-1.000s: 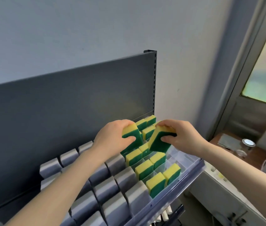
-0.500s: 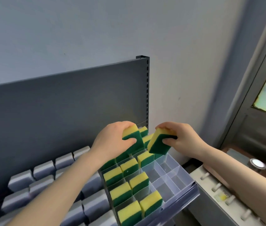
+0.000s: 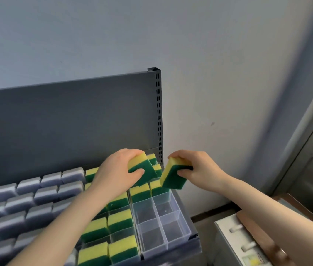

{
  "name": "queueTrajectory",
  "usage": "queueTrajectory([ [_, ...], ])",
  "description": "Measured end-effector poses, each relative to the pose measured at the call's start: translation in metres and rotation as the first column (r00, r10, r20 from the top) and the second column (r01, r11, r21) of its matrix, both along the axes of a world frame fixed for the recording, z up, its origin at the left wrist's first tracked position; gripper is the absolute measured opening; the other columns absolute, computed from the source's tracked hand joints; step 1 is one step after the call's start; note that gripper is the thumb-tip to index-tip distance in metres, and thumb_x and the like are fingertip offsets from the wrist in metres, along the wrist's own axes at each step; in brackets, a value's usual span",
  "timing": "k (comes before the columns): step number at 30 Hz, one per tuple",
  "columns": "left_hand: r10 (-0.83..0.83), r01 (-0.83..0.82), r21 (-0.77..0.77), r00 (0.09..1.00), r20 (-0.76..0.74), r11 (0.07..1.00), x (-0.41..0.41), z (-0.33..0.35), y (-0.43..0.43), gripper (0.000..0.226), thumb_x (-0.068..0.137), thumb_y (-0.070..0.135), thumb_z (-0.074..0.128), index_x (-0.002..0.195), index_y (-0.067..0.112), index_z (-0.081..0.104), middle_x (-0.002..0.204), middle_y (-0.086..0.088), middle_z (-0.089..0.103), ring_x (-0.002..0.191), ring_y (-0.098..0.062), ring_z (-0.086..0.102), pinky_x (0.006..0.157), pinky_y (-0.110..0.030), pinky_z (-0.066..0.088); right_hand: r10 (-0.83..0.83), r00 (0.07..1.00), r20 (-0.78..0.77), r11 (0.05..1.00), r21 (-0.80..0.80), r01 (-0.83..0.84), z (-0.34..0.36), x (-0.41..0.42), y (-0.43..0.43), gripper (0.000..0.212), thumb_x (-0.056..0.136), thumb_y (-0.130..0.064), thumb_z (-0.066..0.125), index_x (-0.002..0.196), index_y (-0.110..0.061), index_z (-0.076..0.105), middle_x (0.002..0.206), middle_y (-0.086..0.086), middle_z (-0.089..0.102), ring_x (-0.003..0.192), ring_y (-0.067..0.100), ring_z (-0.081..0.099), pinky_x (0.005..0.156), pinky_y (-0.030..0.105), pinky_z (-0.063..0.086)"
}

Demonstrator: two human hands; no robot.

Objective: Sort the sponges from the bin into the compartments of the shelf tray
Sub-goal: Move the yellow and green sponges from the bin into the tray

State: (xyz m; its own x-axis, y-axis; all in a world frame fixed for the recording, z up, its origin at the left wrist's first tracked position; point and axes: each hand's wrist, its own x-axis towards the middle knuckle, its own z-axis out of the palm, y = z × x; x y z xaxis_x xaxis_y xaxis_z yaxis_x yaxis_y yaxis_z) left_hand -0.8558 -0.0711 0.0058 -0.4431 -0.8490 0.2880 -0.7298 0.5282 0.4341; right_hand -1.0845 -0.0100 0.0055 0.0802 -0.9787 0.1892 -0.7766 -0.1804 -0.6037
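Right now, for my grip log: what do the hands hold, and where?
Left hand pinches the left sponge, right hand the right sponge, each by its upper end.

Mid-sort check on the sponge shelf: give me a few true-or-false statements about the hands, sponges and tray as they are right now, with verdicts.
1. The left hand has a yellow-green sponge in its grip. True.
2. The right hand holds nothing. False: it holds a second sponge, tilted and not seated in any compartment.
3. Every compartment of the clear tray is filled. False: the near right compartments are empty.
4. Gray sponges stand in rows to the left of the yellow-green ones. True.
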Motion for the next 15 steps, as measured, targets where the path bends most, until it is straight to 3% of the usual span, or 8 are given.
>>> queueTrajectory([
  [3, 0.045, -0.045, -0.002, 0.999, -0.006, 0.999, -0.004, -0.002, 0.009, 0.044, 0.083, 0.034, 0.066, 0.125, 0.036, 0.055, 0.113, 0.017, 0.057, 0.094, -0.005, 0.053, 0.074, -0.021, 0.041, 0.039, 0.999, 0.007, 0.999, -0.005, -0.039, -0.001, -0.008, -0.002, 0.042, 0.081, -0.006, 0.063, 0.118, -0.025, 0.058, 0.109, -0.005, 0.065, 0.097, 0.014, 0.058, 0.084, 0.026, 0.048],
  [8, 0.103, -0.103, 0.037, 0.995, 0.009, 0.994, 0.000, -0.011, 0.020, 0.047, 0.082, 0.035, 0.067, 0.128, 0.033, 0.054, 0.121, 0.014, 0.058, 0.103, -0.008, 0.054, 0.084, -0.027, 0.047, 0.084, 0.996, 0.032, 0.996, 0.002, -0.084, -0.009, -0.009, -0.007, 0.040, 0.077, -0.006, 0.067, 0.112, -0.023, 0.060, 0.101, -0.007, 0.066, 0.093, 0.013, 0.060, 0.083, 0.029, 0.050],
  [15, 0.099, -0.107, 0.079, 0.990, 0.100, 0.991, 0.004, -0.026, 0.023, 0.048, 0.084, 0.035, 0.065, 0.130, 0.032, 0.053, 0.129, 0.015, 0.055, 0.114, -0.006, 0.052, 0.088, -0.022, 0.041, 0.156, 0.988, 0.006, 0.985, 0.074, -0.156, -0.029, 0.001, -0.011, 0.040, 0.078, -0.007, 0.067, 0.113, -0.024, 0.060, 0.102, -0.010, 0.065, 0.093, 0.015, 0.060, 0.082, 0.027, 0.049],
])
